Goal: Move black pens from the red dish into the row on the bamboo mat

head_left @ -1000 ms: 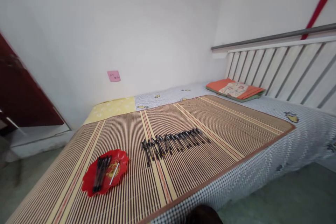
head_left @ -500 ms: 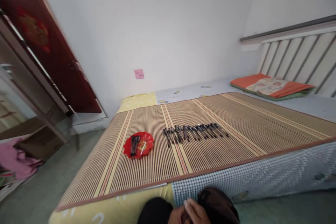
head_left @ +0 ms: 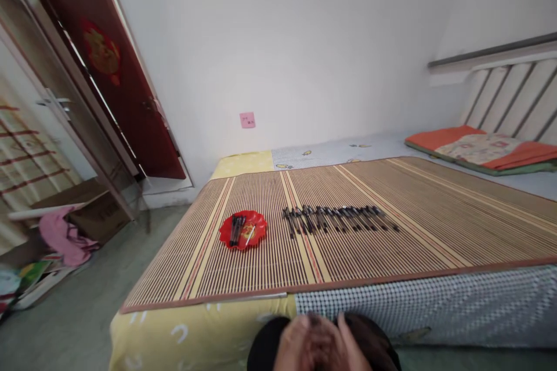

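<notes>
My two hands lie together at the bottom edge, over my dark-clothed knees. My left hand (head_left: 300, 345) and my right hand (head_left: 346, 339) overlap and are smeared, so their fingers do not read clearly. Nothing shows in them. Well beyond them on the bed, a red plate (head_left: 256, 225) holds several black pens (head_left: 235, 229) and one white stick (head_left: 249, 235). To its right a long row of black pens (head_left: 339, 219) lies on the striped bamboo mat (head_left: 391, 243).
The mat covers a bed (head_left: 195, 333) with a yellow and checked sheet. A folded orange blanket (head_left: 483, 148) lies by the slatted headboard (head_left: 513, 98). A dark red door (head_left: 113, 81) stands open at left, with a pink cloth (head_left: 65, 237) and boxes on the floor.
My view has swung left and pulled back, bringing the door and floor clutter into sight. My hands have come up into the bottom of the picture.
</notes>
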Demonstrator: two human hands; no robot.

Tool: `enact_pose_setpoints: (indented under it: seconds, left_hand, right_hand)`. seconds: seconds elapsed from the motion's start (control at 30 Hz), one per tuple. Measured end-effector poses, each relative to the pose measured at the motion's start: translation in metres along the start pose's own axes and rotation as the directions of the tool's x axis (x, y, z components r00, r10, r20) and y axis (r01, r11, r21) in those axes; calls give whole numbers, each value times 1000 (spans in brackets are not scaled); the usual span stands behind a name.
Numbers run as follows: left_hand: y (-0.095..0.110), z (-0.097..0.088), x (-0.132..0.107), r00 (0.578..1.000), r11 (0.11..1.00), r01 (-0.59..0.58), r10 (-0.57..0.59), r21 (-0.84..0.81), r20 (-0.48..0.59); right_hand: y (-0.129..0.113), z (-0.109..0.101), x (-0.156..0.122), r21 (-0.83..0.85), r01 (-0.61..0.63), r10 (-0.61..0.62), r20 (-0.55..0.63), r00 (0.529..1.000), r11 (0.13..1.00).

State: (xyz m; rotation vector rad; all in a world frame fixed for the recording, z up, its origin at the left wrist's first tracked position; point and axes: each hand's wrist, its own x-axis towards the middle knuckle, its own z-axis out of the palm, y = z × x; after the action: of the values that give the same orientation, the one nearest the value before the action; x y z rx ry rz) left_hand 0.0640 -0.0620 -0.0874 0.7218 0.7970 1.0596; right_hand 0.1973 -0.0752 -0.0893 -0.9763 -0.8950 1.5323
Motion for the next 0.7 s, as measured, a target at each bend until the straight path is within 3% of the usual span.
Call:
enact_pose_setpoints:
  seconds: [0.03,0.1,0.17,0.27,0.33,0.43,0.5,0.57,0.63,0.7]
  left_hand:
    - [14,-3,-4,999,982,14,-7,-190,39]
    - [43,-13,-14,992,904,-37,85,-425,94]
    - [66,-23,-23,974,859,-47,152,-510,166]
    - [82,-27,-36,928,813,-68,264,-578,262]
    - [86,-22,-43,896,795,-54,305,-604,321]
    - [93,-9,-48,872,789,-46,332,-613,361]
    - [94,-5,-46,891,801,-57,310,-595,332]
    - [85,-3,-41,943,845,-44,211,-533,257]
    - [62,-1,-33,991,921,0,52,-390,121]
    - [32,4,-24,996,988,6,-21,-156,-91]
  right_hand:
    - [-5,4,0,80,-13,10,29,1000,997]
    - [-18,10,-2,209,-43,25,89,996,977]
    - [-31,14,-7,374,-97,45,146,988,922]
    - [-47,19,-14,613,-171,37,225,974,772]
    - [-54,20,-17,681,-184,11,251,968,709]
    - [-59,17,-16,691,-195,6,265,964,696]
    - [-59,13,-12,666,-181,22,239,971,724]
    - [-53,10,-9,627,-122,17,172,985,769]
    - [-38,7,-7,550,-38,5,62,998,834]
    - [-17,2,-7,378,-8,41,-81,996,926]
